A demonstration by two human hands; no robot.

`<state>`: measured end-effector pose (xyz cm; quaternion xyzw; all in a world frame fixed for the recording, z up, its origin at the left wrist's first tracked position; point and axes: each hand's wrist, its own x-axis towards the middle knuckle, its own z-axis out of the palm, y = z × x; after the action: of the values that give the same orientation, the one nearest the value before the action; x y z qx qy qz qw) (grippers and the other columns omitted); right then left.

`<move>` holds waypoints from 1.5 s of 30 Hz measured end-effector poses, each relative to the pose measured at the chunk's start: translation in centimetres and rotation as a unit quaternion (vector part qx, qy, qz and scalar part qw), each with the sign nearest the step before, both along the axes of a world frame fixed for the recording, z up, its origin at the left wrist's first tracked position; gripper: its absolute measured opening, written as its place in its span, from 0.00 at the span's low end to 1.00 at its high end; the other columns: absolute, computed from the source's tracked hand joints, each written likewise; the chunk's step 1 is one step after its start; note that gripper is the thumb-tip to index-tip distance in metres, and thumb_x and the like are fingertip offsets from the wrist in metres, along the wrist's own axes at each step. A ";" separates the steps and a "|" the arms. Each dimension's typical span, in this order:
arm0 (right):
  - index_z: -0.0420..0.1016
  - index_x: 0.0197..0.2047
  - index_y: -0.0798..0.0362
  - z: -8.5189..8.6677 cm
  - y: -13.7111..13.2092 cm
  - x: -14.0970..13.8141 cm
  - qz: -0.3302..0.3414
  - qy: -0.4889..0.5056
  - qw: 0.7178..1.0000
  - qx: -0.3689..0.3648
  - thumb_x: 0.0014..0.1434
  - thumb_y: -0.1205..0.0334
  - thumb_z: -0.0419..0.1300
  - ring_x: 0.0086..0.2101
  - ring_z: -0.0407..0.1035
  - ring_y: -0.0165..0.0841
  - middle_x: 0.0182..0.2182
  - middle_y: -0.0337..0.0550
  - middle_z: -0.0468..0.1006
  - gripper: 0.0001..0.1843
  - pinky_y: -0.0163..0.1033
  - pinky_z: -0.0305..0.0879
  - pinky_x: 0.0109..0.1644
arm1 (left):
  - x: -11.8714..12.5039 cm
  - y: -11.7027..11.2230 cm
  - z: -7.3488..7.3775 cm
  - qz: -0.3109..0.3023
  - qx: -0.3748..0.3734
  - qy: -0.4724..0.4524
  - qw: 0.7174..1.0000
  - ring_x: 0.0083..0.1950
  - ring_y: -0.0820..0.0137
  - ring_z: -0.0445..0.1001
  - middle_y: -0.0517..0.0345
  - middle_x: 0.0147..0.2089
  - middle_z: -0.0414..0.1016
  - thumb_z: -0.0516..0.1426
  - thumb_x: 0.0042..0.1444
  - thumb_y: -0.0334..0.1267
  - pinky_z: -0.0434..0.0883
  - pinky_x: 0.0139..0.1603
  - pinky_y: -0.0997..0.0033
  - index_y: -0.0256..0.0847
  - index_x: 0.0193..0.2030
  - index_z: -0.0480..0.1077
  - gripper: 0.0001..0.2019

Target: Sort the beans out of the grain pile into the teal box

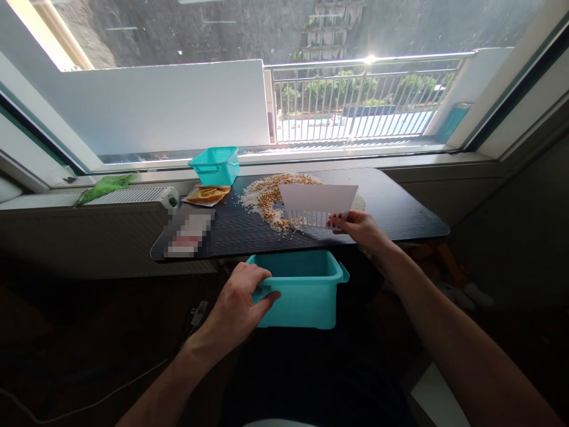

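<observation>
My left hand (249, 290) grips the left rim of a turquoise plastic bin (302, 302), held below the table's front edge. The bin's inside is in shadow, and its bottom is hidden. In my right hand (358, 227) is a white slotted scraper (317, 198), pinched at its lower right corner above the table. Behind and left of the scraper spreads a pile of white grains mixed with yellow kernels (271, 204). The scraper covers part of this pile, and more pale grains (359, 203) show just past its right edge.
A smaller turquoise basket (216, 166) stands at the back left by the window. Near it on the dark table (395, 201) lies a yellow-brown packet (207, 194), with a blurred flat item (189, 231) in front. A green cloth (109, 187) rests on the radiator (133, 198).
</observation>
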<state>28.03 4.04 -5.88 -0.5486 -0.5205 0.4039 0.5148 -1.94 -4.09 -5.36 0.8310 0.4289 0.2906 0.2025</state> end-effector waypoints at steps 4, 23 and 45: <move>0.77 0.26 0.55 0.1 -0.2 -0.1 0.012 -0.007 1.000 -0.008 0.34 0.40 0.69 0.30 0.72 0.32 0.27 0.43 0.79 0.25 0.39 0.71 0.36 | 0.0 0.0 0.0 0.002 -0.003 0.001 1.000 0.42 0.63 0.67 0.56 0.37 0.70 0.58 0.56 0.36 0.68 0.45 0.59 0.41 0.37 0.68 0.04; 0.78 0.27 0.53 0.9 -2.0 0.1 0.024 -0.030 0.999 -0.020 0.39 0.42 0.68 0.30 0.71 0.32 0.28 0.42 0.79 0.22 0.37 0.70 0.36 | 0.0 0.0 0.1 0.002 0.007 -0.001 1.000 0.42 0.62 0.68 0.55 0.36 0.71 0.58 0.55 0.36 0.68 0.46 0.59 0.41 0.36 0.69 0.03; 0.78 0.28 0.53 0.8 -1.7 -0.3 0.043 0.000 0.999 -0.031 0.39 0.44 0.69 0.32 0.72 0.33 0.29 0.43 0.80 0.21 0.38 0.72 0.38 | -0.1 0.0 0.1 -0.002 0.004 0.002 1.000 0.42 0.63 0.67 0.55 0.36 0.70 0.58 0.55 0.35 0.68 0.45 0.60 0.41 0.37 0.68 0.03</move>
<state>27.68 2.31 -5.05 -0.5417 -0.5304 0.4417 0.4797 -2.00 -4.11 -5.27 0.8331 0.4266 0.2905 0.1989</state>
